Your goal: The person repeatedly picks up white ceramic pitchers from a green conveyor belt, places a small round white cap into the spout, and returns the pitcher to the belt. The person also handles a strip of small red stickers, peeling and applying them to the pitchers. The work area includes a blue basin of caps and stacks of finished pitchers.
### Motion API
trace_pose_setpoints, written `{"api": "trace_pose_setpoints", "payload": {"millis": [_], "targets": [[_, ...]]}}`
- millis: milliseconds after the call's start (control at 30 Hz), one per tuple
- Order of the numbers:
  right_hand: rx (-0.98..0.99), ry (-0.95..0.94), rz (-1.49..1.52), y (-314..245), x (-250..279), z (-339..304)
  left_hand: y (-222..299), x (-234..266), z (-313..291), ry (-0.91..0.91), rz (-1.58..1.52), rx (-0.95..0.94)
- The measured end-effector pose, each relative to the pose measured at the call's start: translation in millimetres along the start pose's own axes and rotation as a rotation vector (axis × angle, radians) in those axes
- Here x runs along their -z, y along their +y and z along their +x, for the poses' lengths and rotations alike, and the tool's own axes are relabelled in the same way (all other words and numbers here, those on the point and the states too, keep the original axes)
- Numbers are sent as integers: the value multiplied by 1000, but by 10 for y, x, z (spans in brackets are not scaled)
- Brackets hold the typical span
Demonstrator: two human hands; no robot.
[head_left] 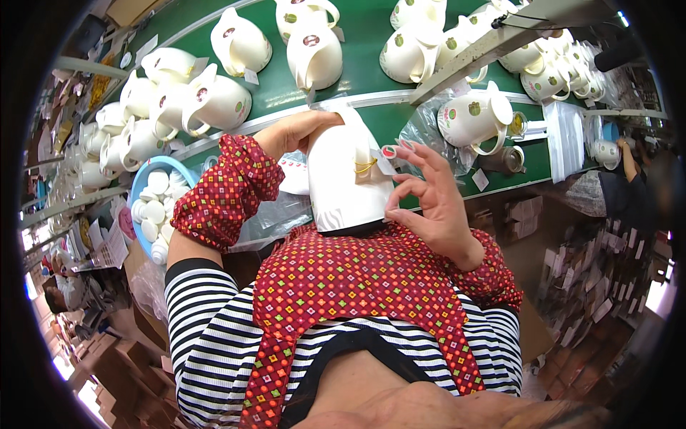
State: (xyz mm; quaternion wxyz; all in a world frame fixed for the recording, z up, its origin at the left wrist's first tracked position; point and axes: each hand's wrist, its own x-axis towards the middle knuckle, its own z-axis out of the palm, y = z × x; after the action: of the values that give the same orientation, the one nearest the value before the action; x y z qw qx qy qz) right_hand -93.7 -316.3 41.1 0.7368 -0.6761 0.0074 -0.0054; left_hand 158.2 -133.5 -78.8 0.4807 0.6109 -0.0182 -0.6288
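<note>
**Gripping a white kettle body at frame centre**

Gripped at its upper end by the left hand [289,132], a white kettle body [346,175] is held upright at the centre of the frame, just above the lap. A small round red sticker [389,151] is pinched between thumb and forefinger of the right hand [429,193], right beside the kettle's upper right side; the other fingers are spread. A green conveyor surface [371,36] is seen across the upper frame, loaded with white jugs [239,44] lying on their sides. A blue basin [143,182] filled with white lids [153,207] is placed at the left, near the red patterned sleeve [218,193].
</note>
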Motion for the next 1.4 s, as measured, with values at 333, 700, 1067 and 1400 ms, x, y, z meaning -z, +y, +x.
{"api": "trace_pose_setpoints", "payload": {"millis": [333,700,1067,1400], "targets": [[-9,-33,-135,177,-205,100,11,-73,-215,84,31,-18],[229,-62,-201,474,-167,69,-41,-37,-193,105,22,-7],[209,54,-708,534,39,219,65,4,-35,101,118,-108],[-20,491,-587,807,737,-154,1519,-277,300,502,910,-812]]}}
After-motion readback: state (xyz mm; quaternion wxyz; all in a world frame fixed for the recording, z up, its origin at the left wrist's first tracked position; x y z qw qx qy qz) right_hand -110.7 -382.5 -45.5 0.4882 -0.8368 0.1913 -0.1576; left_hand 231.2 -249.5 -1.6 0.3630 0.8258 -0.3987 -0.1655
